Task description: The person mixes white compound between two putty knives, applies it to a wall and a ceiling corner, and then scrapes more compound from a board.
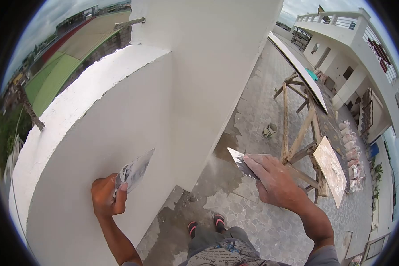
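My left hand [107, 196] is closed round a putty knife [139, 169], its broad metal blade smeared with white and held close against the grey-white wall [106, 128]. In my right hand [274, 179] is a second putty knife [240, 162], the fingers lying along its blade, which carries whitish and dark smears. White powder coats the right fingers. This knife is out over the floor, to the right of the white pillar [208, 80]. The wall curves up to a rough white top edge [84, 82].
Right of me stands a wooden trestle [312, 119] bearing a long white panel [299, 73] and a putty-smeared board [330, 170]. A small can [269, 130] sits on the patterned floor [261, 221]. Several stacked sacks [352, 155] lie farther right, before a white building [341, 57].
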`<state>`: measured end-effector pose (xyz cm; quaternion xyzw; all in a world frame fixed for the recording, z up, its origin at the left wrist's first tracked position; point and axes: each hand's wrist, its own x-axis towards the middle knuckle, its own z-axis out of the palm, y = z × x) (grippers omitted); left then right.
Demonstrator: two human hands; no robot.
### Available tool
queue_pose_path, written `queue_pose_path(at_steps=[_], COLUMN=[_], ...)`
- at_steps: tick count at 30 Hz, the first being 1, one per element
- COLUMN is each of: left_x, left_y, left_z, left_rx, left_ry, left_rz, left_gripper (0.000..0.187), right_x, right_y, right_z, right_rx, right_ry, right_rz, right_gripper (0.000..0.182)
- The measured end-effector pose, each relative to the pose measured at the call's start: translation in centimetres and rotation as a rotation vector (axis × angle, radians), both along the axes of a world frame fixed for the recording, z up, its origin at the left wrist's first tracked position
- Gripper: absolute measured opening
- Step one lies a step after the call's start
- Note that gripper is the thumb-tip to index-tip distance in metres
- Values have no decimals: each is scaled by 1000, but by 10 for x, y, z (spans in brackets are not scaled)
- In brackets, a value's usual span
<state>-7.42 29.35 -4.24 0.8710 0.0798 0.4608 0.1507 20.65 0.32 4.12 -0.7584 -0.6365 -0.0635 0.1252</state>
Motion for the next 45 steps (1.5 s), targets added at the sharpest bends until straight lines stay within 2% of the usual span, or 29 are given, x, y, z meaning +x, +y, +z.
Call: queue_pose_path(at_steps=[2, 5, 7, 10, 11, 13, 14, 17, 19, 21, 23, 27, 33, 36, 39, 43, 45], left_x=[1, 5, 4, 11, 15, 30, 41, 70, 86, 102, 112, 136, 173, 193, 205, 208, 207], left_y=[-1, -3, -8, -25, -35, -67, -85, -146, -190, -229, -260, -312, -386, -423, -452, -483, -489], left_z=[0, 2, 1, -14, -23, -45, -63, -111, -122, -132, -144, -147, -126, -115, -127, -111, -120], left_rx=[-14, -8, -102, -278, -343, -650, -783, -1217, -1444, -1557, -1669, -1634, -1509, -1506, -1559, -1587, -1614], left_ry=[2, 0, 11, -25, -45, -67, -119, -207, -200, -229, -116, -58, 90, 88, 36, 17, 14], left_rz=[12, 48, 85, 127, 139, 97, 47, -65, -102, -136, -88, -130, -131, -150, -279, -256, -263], left_gripper=[2, 11, 18, 27, 30, 33, 33, 31, 28, 31, 34, 37, 36, 36, 37, 38, 37], right_x=[2, 8, 3, -5, -6, -7, -2, 9, 14, 20, 33, 60, 89, 100, 107, 110, 110], right_y=[-22, -70, -101, -128, -132, -147, -157, -177, -195, -202, -225, -294, -361, -395, -423, -448, -456], right_z=[-37, -112, -159, -199, -197, -191, -192, -203, -213, -201, -219, -223, -221, -221, -222, -223, -222], right_rx=[95, 74, 177, 580, 660, 823, 860, 1026, 1049, 1034, 1035, 848, 874, 899, 917, 940, 950], right_ry=[339, 757, 1108, 1637, 1716, 1873, 1911, 1978, 2036, 2054, 2057, 2140, 2092, 2078, 2070, 2070, 2067], right_rz=[-156, -497, -642, -631, -618, -599, -511, -507, -520, -507, -483, -444, -479, -510, -528, -521, -512], right_gripper=[37, 28, 23, 20, 19, 17, 18, 18, 19, 18, 18, 18, 22, 23, 25, 27, 28])
